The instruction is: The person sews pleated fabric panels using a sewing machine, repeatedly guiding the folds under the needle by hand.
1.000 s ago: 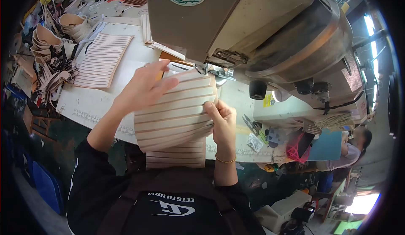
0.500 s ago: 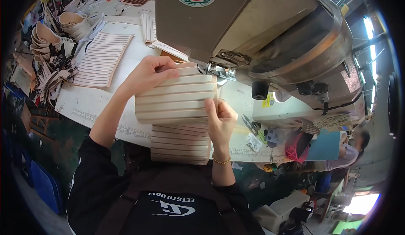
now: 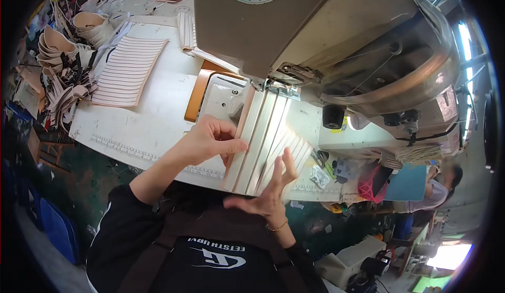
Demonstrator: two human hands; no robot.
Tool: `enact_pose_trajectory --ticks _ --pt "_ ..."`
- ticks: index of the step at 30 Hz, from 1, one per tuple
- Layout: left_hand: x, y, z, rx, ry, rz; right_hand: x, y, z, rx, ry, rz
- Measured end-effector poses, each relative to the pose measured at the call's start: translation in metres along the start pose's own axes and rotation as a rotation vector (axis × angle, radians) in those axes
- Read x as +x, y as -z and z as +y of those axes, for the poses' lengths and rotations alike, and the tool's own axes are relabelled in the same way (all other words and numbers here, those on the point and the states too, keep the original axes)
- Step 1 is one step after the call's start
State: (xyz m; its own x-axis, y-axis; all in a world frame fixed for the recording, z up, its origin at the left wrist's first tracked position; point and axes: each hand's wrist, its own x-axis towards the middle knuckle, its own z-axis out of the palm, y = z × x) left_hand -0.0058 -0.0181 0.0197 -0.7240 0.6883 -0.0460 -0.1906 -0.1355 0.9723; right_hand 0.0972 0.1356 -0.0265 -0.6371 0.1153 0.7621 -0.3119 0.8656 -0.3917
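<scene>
A striped panel [image 3: 255,140] lies turned under the needle area of the sewing machine [image 3: 258,83], its stripes running nearly front to back. My left hand [image 3: 213,140] pinches the panel's left edge between thumb and fingers. Over the panel's lower right part is my right hand [image 3: 271,190], fingers spread and apart, holding nothing. Part of the striped material curves off to the right behind that hand. Left of the needle, the machine's metal bed plate [image 3: 221,101] shows.
Another striped panel [image 3: 129,71] lies on the white table [image 3: 173,77] at left. Piled cut pieces [image 3: 58,51] fill the far left. Scissors [image 3: 320,158] and a blue sheet [image 3: 402,182] lie at right. A person [image 3: 439,190] is at the far right.
The panel has turned so its stripes run lengthwise, uncovering the bed plate. My left hand has moved down toward me. My right hand has let go, opened and moved lower.
</scene>
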Motion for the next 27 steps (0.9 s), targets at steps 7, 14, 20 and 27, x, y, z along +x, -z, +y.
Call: enact_pose_trajectory --ticks 7,14,20,27 --pt "-0.008 -0.016 -0.006 -0.168 0.055 0.076 -0.036 -0.003 0.029 -0.11 -0.291 0.003" --pt "-0.01 -0.019 0.002 -0.073 0.008 0.132 -0.024 0.013 0.036 -0.086 -0.162 0.193" --pt "0.002 -0.015 0.003 -0.043 -0.026 0.167 -0.006 0.012 0.041 -0.096 -0.132 0.302" --pt "0.011 -0.012 0.005 -0.1 -0.034 0.217 0.018 0.001 0.052 -0.016 -0.178 0.344"
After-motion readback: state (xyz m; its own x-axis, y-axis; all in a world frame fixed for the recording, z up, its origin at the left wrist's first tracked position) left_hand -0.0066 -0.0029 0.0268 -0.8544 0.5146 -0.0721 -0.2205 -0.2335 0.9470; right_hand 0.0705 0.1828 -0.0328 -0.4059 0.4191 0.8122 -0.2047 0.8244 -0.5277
